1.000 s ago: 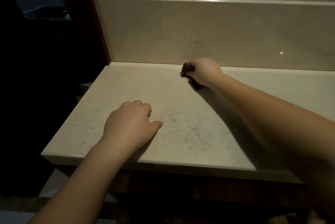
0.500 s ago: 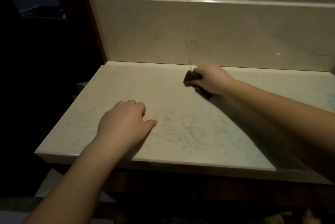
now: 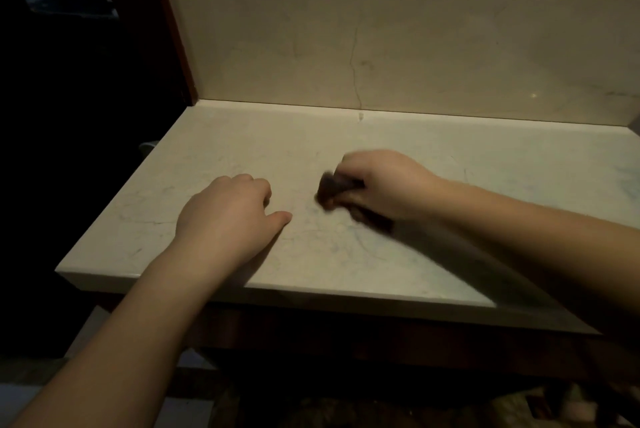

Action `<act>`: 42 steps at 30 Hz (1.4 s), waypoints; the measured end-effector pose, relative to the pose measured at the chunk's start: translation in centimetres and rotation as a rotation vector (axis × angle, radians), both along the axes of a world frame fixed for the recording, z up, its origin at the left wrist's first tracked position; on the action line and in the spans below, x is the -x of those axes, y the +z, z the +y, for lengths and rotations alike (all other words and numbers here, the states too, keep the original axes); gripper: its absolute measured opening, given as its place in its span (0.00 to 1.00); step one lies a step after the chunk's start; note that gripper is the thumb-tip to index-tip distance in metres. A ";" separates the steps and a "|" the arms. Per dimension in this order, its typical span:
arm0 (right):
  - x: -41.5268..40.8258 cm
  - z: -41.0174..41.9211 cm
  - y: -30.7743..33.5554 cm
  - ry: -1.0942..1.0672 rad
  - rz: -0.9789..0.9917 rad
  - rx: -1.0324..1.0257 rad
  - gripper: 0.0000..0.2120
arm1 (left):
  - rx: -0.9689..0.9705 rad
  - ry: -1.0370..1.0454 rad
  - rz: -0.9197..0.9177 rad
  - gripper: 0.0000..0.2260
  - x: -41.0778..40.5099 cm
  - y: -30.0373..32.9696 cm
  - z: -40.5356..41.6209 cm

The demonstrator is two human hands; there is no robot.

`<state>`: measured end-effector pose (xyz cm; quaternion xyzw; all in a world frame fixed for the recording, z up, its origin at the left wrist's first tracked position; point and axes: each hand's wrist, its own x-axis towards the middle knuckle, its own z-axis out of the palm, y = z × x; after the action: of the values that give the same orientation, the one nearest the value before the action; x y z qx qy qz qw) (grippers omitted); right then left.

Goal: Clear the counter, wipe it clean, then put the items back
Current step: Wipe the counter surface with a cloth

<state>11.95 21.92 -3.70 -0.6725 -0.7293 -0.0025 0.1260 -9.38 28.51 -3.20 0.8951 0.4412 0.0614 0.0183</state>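
Observation:
A pale marble counter (image 3: 242, 150) fills the middle of the head view, with nothing standing on it. My right hand (image 3: 384, 183) grips a small dark cloth (image 3: 334, 186) and presses it onto the counter near the middle; the cloth is blurred. My left hand (image 3: 230, 216) rests on the counter just left of it, fingers curled under and thumb out, holding nothing. The two hands are a short gap apart.
A marble backsplash (image 3: 415, 46) rises behind the counter. A dark wooden frame (image 3: 169, 46) borders the left side, with dark space beyond. The counter's front edge (image 3: 277, 292) lies close under my forearms, a dark cabinet below it.
My right hand has dragged the cloth from the back of the counter, near the backsplash, toward me and toward my left hand. My left hand has stayed in place.

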 end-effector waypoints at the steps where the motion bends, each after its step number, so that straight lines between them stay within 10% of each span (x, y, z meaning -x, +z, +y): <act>1: 1.4 -1.7 0.0 0.106 0.020 0.000 0.11 | -0.003 0.000 -0.002 0.16 0.0 -0.1 0.0; 5: 3.0 -4.7 0.4 0.269 0.004 0.053 0.13 | -0.021 0.000 0.001 0.16 0.0 -0.2 0.1; 11: -1.2 1.4 0.6 -0.065 -0.048 0.014 0.10 | -0.021 0.001 0.001 0.17 0.0 -0.2 0.0; 20: 4.1 -7.1 0.1 0.328 0.043 0.049 0.12 | -0.040 0.000 -0.009 0.17 0.0 -0.7 0.1; 42: -1.2 -13.2 0.6 -0.082 0.051 0.037 0.15 | 0.060 0.042 -0.069 0.15 0.0 -0.3 0.4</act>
<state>13.10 8.76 -3.14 -0.7037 -0.6977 0.0229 0.1321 -9.42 28.94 -3.51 0.8820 0.4607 0.0795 0.0589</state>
